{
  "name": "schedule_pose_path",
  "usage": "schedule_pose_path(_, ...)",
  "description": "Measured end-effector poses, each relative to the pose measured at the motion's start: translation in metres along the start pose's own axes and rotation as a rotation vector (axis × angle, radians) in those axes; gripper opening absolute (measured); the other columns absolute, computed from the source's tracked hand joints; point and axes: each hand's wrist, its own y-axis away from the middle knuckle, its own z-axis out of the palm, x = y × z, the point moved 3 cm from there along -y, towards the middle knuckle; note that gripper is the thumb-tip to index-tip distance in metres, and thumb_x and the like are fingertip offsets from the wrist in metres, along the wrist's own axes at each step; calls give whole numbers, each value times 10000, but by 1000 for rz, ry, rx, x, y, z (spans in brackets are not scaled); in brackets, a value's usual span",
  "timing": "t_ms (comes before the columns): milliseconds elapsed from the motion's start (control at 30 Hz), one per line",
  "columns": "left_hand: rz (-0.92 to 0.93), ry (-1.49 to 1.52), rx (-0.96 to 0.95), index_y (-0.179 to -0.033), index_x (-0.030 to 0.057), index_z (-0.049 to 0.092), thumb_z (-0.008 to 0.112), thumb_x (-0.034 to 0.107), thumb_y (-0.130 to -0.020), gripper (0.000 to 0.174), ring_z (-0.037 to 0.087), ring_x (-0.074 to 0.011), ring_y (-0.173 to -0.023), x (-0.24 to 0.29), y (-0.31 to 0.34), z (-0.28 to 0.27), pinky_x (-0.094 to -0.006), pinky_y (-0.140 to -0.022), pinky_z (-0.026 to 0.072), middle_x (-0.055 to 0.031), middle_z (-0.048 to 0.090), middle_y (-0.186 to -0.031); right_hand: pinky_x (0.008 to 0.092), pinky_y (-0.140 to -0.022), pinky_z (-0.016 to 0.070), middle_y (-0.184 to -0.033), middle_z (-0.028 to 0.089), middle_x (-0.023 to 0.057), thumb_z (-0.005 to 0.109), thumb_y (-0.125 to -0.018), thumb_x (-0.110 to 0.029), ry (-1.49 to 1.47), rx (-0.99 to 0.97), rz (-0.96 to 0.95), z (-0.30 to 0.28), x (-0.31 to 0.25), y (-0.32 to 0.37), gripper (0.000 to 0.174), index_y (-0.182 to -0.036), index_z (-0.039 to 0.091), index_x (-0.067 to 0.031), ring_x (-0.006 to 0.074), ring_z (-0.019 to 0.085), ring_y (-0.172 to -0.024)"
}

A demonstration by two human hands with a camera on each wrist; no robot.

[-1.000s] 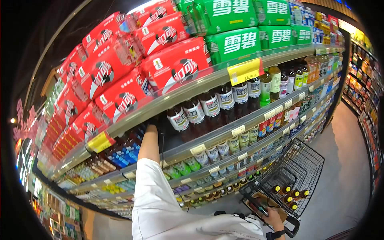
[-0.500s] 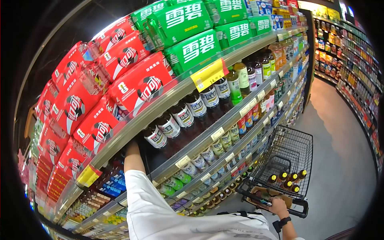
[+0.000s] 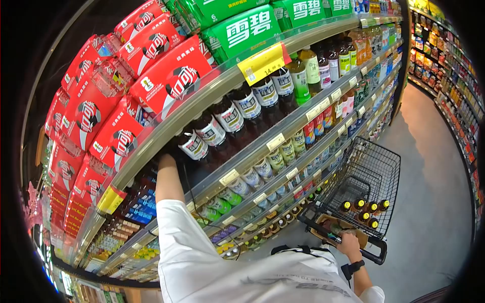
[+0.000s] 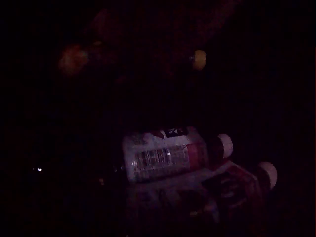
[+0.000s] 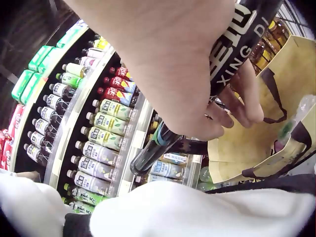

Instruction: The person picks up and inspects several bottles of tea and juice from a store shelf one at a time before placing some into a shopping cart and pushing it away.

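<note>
My left forearm (image 3: 168, 179) reaches into the dark shelf space below the red packs, left of a row of dark bottles with white labels (image 3: 193, 145); the shelf edge and shadow hide the hand. The left wrist view is very dark: a pale-labelled bottle (image 4: 158, 155) lies across it above another labelled bottle (image 4: 224, 190), and a yellow cap (image 4: 199, 59) shows higher up. Only a dim reddish patch is at its top. My right hand (image 3: 348, 244) (image 5: 182, 64) grips the black cart handle (image 5: 239, 42), fingers curled round it.
Red packs (image 3: 169, 81) and green packs (image 3: 250, 31) are stacked on top of the shelf. The black wire cart (image 3: 371, 177) holds several yellow-capped bottles (image 3: 373, 206) and a brown paper bag (image 5: 237, 143). Grey aisle floor (image 3: 429, 166) lies to the right.
The head view has shifted, so the shelves and cart appear further left than a second ago. My left arm stays inside the shelf and my right hand stays on the cart handle.
</note>
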Motion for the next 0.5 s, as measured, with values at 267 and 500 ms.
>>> schedule_pose_path(267, -1, 185, -60, -1341, 70, 610, 724, 68, -928, 428, 692, -297, -1112, -9, 29, -11, -456, -900, 584, -157, 700, -1240, 520, -820, 591, -907, 744, 217, 788, -773, -280, -62, -10, -12, -2, -2, 0, 364, -1073, 730, -82, 423, 724, -889)
schedule_pose_path(500, 114, 354, -138, -1340, 84, 614, 736, 59, -922, 437, 693, -297, -1113, -13, 55, -28, -460, -886, 591, -148, 708, -1234, 537, -868, 579, -957, 742, 245, 784, -796, -288, -109, -71, 11, -1, 2, -6, 353, -1076, 758, -75, 445, 715, -943)
